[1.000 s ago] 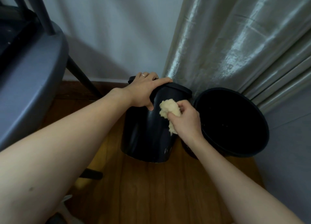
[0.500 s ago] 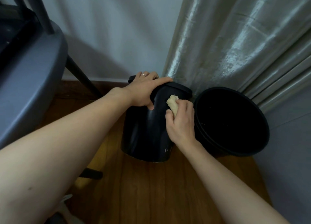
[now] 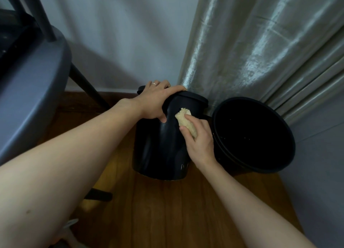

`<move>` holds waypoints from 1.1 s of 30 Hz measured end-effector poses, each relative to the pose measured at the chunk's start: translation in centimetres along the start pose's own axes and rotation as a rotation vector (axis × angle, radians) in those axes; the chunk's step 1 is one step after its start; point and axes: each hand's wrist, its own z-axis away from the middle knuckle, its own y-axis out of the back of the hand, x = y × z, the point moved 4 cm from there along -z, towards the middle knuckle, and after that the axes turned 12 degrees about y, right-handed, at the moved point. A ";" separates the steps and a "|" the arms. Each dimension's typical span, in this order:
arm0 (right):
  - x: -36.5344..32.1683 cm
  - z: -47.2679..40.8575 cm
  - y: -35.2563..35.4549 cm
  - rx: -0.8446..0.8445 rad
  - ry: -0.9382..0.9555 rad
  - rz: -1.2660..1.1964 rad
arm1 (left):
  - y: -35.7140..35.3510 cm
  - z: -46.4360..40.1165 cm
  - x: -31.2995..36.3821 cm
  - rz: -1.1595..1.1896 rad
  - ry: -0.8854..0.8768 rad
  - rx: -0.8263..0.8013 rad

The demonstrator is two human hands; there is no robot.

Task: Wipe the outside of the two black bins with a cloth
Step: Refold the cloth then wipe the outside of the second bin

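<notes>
Standing on the wooden floor by the curtain: lidded black bin, just beside, perhaps touching, the open black bin on its right. Left hand gripping the lid's rim, fingers curled over the top. Right hand pressing a bunched pale cloth against the lidded bin's side, fingers clenching it.

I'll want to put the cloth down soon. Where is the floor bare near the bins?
Bare wooden floor lies in front of the lidded bin, between the forearms. It is crowded elsewhere: the open bin sits close beside it, the curtain hangs behind, and the chair stands left.
</notes>
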 end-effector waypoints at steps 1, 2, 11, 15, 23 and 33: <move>0.1 0.2 -0.2 -0.004 0.006 0.001 | 0.0 0.0 -0.1 0.004 0.004 0.000; 0.1 0.3 -0.3 -0.007 0.008 0.004 | 0.0 0.0 -0.1 0.006 0.005 -0.001; -0.1 -1.0 0.7 0.040 0.077 0.096 | 0.2 -0.1 0.4 -0.049 0.013 -0.033; -0.2 -1.3 0.9 0.051 0.126 0.198 | 0.2 -0.2 1.6 -0.030 0.015 -0.052; -0.1 -1.7 1.3 0.078 0.084 0.138 | 0.3 0.0 1.8 0.045 0.041 -0.051; 0.0 -2.3 1.8 0.033 0.112 0.142 | 0.8 0.2 0.7 0.171 0.050 -0.041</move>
